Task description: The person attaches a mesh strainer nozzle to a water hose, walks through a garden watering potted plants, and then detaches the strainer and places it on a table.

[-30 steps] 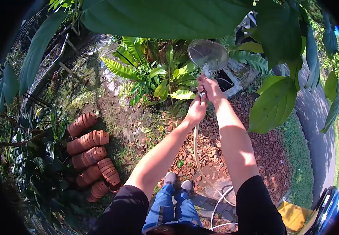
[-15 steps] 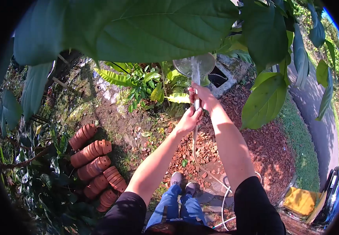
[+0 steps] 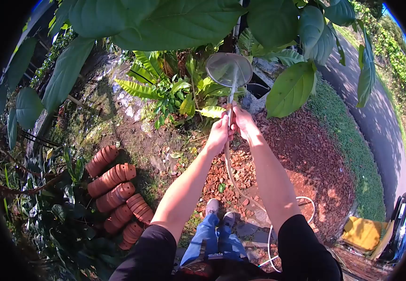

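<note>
Both of my hands are out in front of me, closed around the end of a pale garden hose (image 3: 228, 161). My left hand (image 3: 219, 134) grips it from the left, a little lower. My right hand (image 3: 244, 122) wraps it from the right, near the outlet. Water (image 3: 234, 86) streams away from the hose end toward a round, greyish, rimmed thing (image 3: 219, 69) just beyond; whether it is a shallow bowl or a mesh sieve I cannot tell. Leafy plants (image 3: 179, 91) grow beside it on the left.
Large leaves (image 3: 184, 23) hang close overhead. Stacked terracotta pots (image 3: 111, 180) lie at left on the soil. Reddish chips (image 3: 315, 154) cover the ground at right, bordered by low green cover (image 3: 348, 150) and a road (image 3: 376, 107). A yellow object (image 3: 363, 232) stands lower right.
My hands and the hose end have shifted slightly left and down in view. The overhead leaves appear higher, exposing more of the round rimmed thing. Water keeps running.
</note>
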The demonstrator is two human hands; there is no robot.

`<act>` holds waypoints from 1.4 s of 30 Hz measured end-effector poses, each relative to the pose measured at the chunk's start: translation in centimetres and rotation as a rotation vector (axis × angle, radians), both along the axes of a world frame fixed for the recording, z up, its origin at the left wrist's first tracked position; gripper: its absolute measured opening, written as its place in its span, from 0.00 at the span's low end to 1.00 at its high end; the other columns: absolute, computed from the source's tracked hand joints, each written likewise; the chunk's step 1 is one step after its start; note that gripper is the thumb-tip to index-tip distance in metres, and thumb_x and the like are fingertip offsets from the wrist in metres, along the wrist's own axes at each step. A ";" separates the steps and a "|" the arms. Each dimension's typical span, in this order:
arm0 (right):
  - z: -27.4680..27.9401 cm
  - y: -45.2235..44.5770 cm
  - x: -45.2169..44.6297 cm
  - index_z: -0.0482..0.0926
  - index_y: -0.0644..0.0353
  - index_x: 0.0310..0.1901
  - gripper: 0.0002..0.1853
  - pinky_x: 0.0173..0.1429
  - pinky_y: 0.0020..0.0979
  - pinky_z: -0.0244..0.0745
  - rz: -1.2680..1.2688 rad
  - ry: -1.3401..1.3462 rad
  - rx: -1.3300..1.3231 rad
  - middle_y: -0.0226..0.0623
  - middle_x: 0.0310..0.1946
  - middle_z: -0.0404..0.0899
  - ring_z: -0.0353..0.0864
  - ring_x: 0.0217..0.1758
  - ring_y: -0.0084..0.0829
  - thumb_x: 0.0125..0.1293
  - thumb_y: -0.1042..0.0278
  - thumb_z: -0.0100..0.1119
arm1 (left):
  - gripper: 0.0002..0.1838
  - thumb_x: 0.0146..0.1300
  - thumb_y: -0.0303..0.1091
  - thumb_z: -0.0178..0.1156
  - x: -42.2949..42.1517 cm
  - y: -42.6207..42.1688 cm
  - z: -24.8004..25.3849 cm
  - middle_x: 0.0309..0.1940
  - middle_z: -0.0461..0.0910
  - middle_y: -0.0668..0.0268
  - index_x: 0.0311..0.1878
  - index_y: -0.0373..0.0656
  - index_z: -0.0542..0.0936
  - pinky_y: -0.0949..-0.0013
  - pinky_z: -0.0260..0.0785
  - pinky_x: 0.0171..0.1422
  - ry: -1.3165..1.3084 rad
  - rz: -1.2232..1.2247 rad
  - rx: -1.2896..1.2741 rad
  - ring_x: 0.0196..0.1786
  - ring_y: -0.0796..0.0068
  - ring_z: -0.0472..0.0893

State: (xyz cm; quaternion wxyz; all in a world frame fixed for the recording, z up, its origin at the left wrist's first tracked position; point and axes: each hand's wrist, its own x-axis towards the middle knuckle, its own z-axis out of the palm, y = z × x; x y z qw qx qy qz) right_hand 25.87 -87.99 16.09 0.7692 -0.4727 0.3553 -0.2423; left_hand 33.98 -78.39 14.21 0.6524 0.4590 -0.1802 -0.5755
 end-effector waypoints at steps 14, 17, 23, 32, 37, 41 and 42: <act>-1.3 5.2 -1.0 0.72 0.60 0.59 0.21 0.37 0.27 0.74 0.019 0.116 -0.123 0.37 0.41 0.83 0.80 0.38 0.25 0.78 0.53 0.43 | 0.16 0.78 0.44 0.44 -2.6 5.4 -0.4 0.24 0.69 0.75 0.40 0.44 0.73 0.77 0.60 0.23 -0.356 0.010 0.093 0.21 0.85 0.64; -1.3 7.0 -0.5 0.69 0.60 0.51 0.09 0.40 0.26 0.75 -0.041 0.244 -0.209 0.33 0.33 0.76 0.78 0.36 0.25 0.75 0.66 0.50 | 0.09 0.75 0.32 0.47 -3.2 6.7 -0.2 0.28 0.72 0.72 0.51 0.40 0.72 0.77 0.65 0.29 -0.464 -0.066 -0.011 0.25 0.83 0.69; 0.3 7.2 -1.0 0.68 0.61 0.49 0.14 0.35 0.31 0.76 0.058 0.245 -0.206 0.33 0.31 0.73 0.77 0.32 0.26 0.75 0.57 0.50 | 0.14 0.75 0.34 0.51 -5.3 9.9 2.1 0.39 0.77 0.68 0.56 0.37 0.70 0.74 0.72 0.48 -0.373 -0.023 -0.084 0.39 0.80 0.76; 4.9 10.6 0.7 0.71 0.59 0.34 0.27 0.29 0.31 0.79 -0.045 -0.011 0.112 0.32 0.23 0.71 0.79 0.24 0.28 0.71 0.37 0.51 | 0.08 0.73 0.32 0.54 -7.7 17.3 3.4 0.37 0.77 0.72 0.51 0.42 0.74 0.75 0.71 0.47 -0.210 0.078 -0.027 0.38 0.81 0.76; 5.3 13.6 3.2 0.74 0.60 0.37 0.26 0.25 0.28 0.74 0.009 0.057 0.016 0.29 0.21 0.70 0.74 0.21 0.24 0.73 0.39 0.49 | 0.07 0.74 0.32 0.53 -7.1 20.8 5.1 0.33 0.75 0.74 0.50 0.43 0.74 0.76 0.70 0.45 -0.413 0.053 0.018 0.37 0.83 0.75; 6.9 19.2 2.3 0.70 0.60 0.52 0.22 0.27 0.28 0.76 0.108 0.009 0.101 0.32 0.31 0.74 0.75 0.23 0.24 0.75 0.46 0.48 | 0.08 0.75 0.35 0.52 -6.7 22.9 5.5 0.32 0.76 0.74 0.47 0.42 0.75 0.76 0.70 0.43 -0.337 0.190 0.044 0.36 0.84 0.75; 7.2 20.5 1.7 0.66 0.57 0.55 0.19 0.26 0.29 0.75 0.190 0.083 -0.107 0.34 0.34 0.74 0.76 0.25 0.24 0.75 0.51 0.51 | 0.08 0.75 0.35 0.52 -6.7 23.6 6.0 0.32 0.76 0.73 0.46 0.41 0.76 0.76 0.70 0.43 -0.349 0.194 0.071 0.35 0.84 0.75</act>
